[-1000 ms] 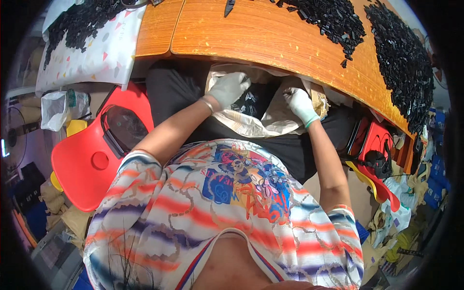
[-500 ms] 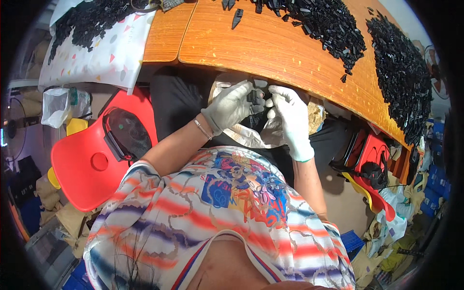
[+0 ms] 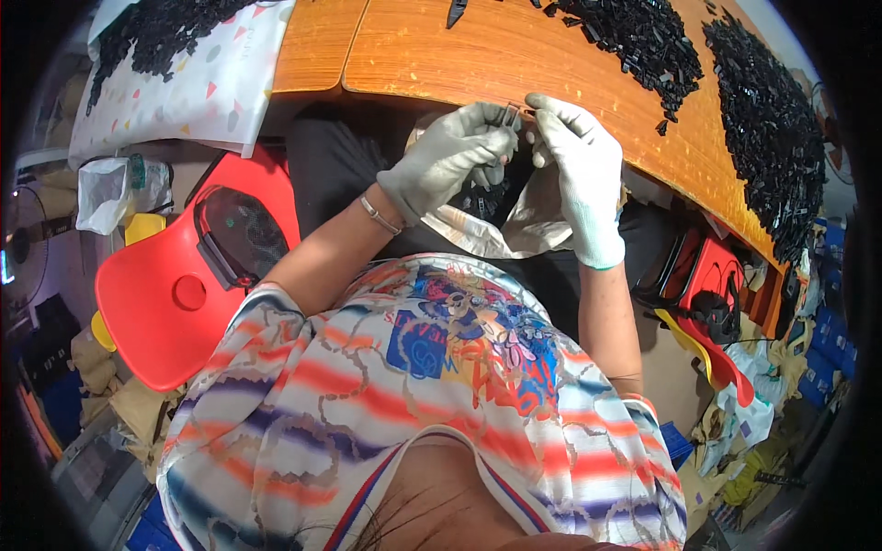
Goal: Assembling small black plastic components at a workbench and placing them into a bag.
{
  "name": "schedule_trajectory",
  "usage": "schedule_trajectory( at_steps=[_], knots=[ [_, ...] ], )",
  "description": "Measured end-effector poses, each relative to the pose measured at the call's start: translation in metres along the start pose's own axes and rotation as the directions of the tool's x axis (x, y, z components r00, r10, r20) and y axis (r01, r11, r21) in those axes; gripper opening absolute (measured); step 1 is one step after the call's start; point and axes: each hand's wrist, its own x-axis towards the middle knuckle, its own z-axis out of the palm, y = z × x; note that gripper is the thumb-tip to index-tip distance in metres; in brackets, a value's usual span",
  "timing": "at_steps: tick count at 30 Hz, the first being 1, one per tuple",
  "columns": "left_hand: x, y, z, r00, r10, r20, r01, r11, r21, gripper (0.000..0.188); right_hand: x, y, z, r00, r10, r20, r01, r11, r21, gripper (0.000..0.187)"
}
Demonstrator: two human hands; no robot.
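We've got a small part (image 3: 509, 115) pinched in our L hand (image 3: 446, 161), up by the near edge of the wooden desk (image 3: 441, 60), over an open pale sack (image 3: 491, 242) on our lap. R hand (image 3: 588, 161) is just beside it, fingertips curled in, but can't tell if that grip's got anything. Lots of loose blk pieces (image 3: 634, 41) on the desk. Re: writing, our striped shirt (image 3: 367, 395) has lettering in its print, partly lost in folds tbh.
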Motion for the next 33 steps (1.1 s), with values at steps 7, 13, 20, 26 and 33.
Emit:
schedule_trajectory(
  at_steps=[7,13,20,26,33],
  knots=[
    [0.007,-0.001,0.014,0.994,0.051,-0.094,-0.051,0.999,0.003,0.032,-0.002,-0.003,0.006,0.996,-0.061,-0.066,0.062,0.998,0.015,0.023],
    [0.006,0.01,0.026,0.994,0.05,-0.099,-0.039,0.993,0.112,0.029,-0.005,-0.007,0.008,0.984,-0.098,-0.147,0.098,0.995,-0.007,0.022],
    [0.014,0.007,0.035,0.964,0.156,-0.214,-0.132,0.983,0.124,0.024,0.002,-0.005,0.012,0.983,-0.087,-0.162,0.102,0.991,0.084,0.022],
    [0.015,0.006,0.035,0.966,0.149,-0.212,-0.105,0.973,0.206,0.027,0.005,0.0,0.017,0.976,-0.14,-0.164,0.153,0.986,0.066,0.022],
    [0.011,0.006,0.036,0.956,0.164,-0.245,-0.11,0.97,0.219,0.024,0.0,-0.006,0.023,0.985,-0.106,-0.134,0.114,0.992,0.049,0.022]
  ],
)
